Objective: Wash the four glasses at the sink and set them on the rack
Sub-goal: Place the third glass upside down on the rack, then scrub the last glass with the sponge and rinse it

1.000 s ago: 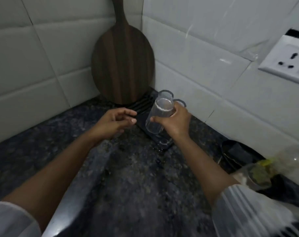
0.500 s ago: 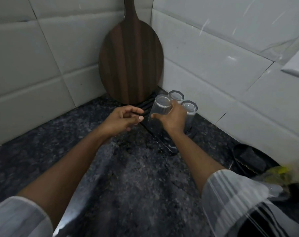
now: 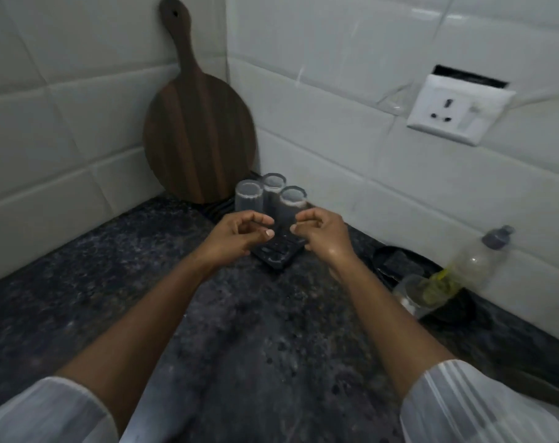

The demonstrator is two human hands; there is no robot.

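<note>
Three clear glasses stand upside down on a small black rack (image 3: 276, 255) in the counter's corner: a left glass (image 3: 247, 196), a back glass (image 3: 273, 188) and a right glass (image 3: 291, 204). My left hand (image 3: 236, 235) hovers just in front of the left glass, fingers loosely curled, holding nothing. Beside the right glass, my right hand (image 3: 324, 235) is also curled and empty, a small gap between it and the glass. A fourth clear glass (image 3: 411, 294) sits on the counter to the right.
A round wooden cutting board (image 3: 198, 135) leans in the tiled corner behind the rack. A plastic bottle (image 3: 473, 260) and a dark dish (image 3: 399, 263) sit at the right by the wall. A wall socket (image 3: 457, 111) is above them. The counter (image 3: 240, 346) is dark speckled stone.
My right hand set the glass it held upside down on the rack beside the other two and let go. Both hands now sit empty in front of the glasses.
</note>
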